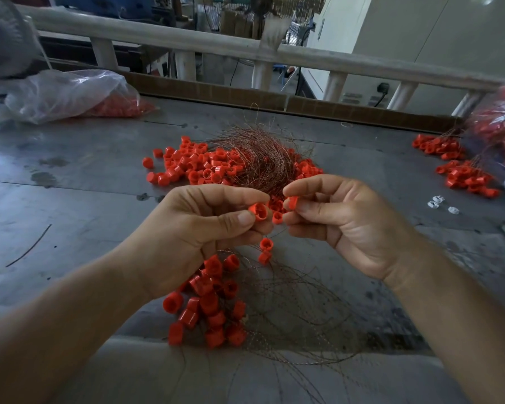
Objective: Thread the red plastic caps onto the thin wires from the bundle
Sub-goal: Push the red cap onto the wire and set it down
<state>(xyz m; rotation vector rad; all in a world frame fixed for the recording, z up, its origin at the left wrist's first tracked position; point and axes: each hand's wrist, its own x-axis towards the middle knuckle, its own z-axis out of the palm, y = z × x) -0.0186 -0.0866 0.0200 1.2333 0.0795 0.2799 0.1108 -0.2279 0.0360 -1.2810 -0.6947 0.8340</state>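
Red cap (pixel 258 212) pinched between thumb and forefinger of the left hand (pixel 204 228), hollow side turned toward the camera. Right hand (pixel 341 225) pinches a second cap (pixel 292 202) at its fingertips, the two caps just beside each other. A third cap (pixel 277 217) sits below and between them; which fingers carry it I cannot tell. Both hands are clamped on their caps and raised above the table (pixel 85 176). The wire end being worked is too thin to make out between the fingers.

Judgement on the step: a cap is being fed onto a wire. To do it well — keep the cap's opening facing the wire tip, hold the wire close to its end so it does not buckle, and push straight through rather than at an angle. Two hanging caps (pixel 265 250) dangle under the hands, so the strand is probably loaded; steady it with the lower left fingers.

Outward: threaded caps (pixel 213 301) cluster under the left wrist, their wires (pixel 298 301) looping across the near table. Beyond the hands lies the wire bundle (pixel 260 158), resting on a pile of loose caps (pixel 199 164) — next stock within easy reach. Far left, a clear bag (pixel 70 94) with more caps; far right, further heaps (pixel 464 176) beside another bag (pixel 502 126). Risk: the looped wires could tangle as the cluster grows.
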